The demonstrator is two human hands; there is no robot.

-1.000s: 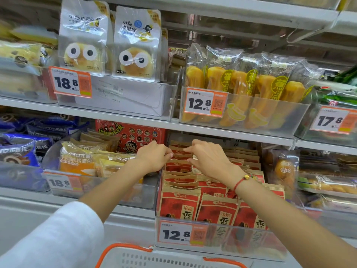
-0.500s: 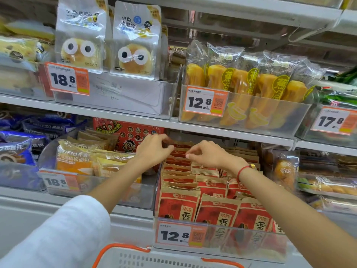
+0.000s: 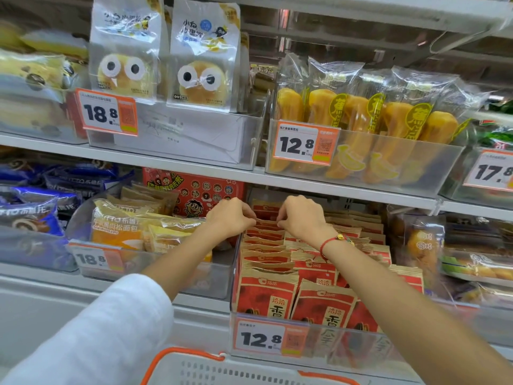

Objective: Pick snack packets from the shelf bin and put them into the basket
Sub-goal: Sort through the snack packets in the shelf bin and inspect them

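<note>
A clear shelf bin [image 3: 311,351] with a 12.8 price tag holds rows of red and kraft-brown snack packets [image 3: 266,294] standing upright. My left hand [image 3: 231,216] and my right hand [image 3: 301,215] reach deep into the bin, fingers curled, and pinch the top edge of a red packet [image 3: 266,222] in the back of the left row. A white basket [image 3: 222,370] with orange handles shows at the bottom edge, below the bin.
Left of the bin sits another clear bin of yellow bread packs [image 3: 133,226], with a red cartoon box [image 3: 194,195] behind. The shelf above [image 3: 333,187] hangs low over my hands and carries banana bread packs [image 3: 361,126]. More bagged goods fill the right side [image 3: 472,254].
Both hands have slid further back along the left row of packets and drawn closer together on one packet's top edge. The view has shifted slightly.
</note>
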